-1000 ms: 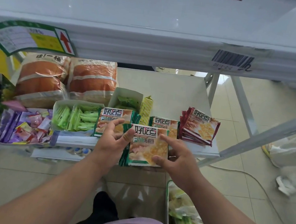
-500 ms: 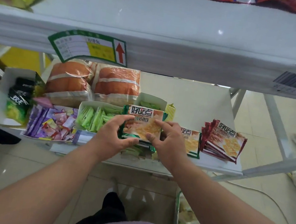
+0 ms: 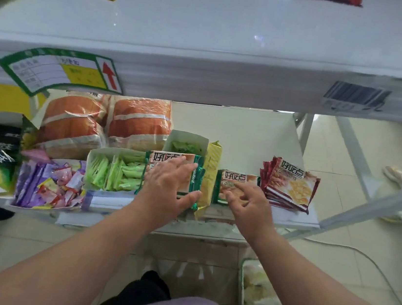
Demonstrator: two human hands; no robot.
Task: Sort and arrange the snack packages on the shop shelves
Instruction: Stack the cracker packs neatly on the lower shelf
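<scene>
A stack of green-edged cracker packets lies on the lower shelf, and my left hand rests flat on top of it with fingers spread. My right hand lies with loose fingers on a second green cracker packet just to the right. A fanned pile of red cracker packets sits at the shelf's right end. A yellow packet stands on edge between the two green piles.
Two orange bread bags lie at the back left. White cartons hold green sachets, purple candies and dark packs. The upper shelf overhangs, with yellow and red bags on it. A basket of snacks sits on the floor.
The green packets that both hands held in front of the shelf now lie on the left green stack. My right hand has let go and moved right onto the other green packet.
</scene>
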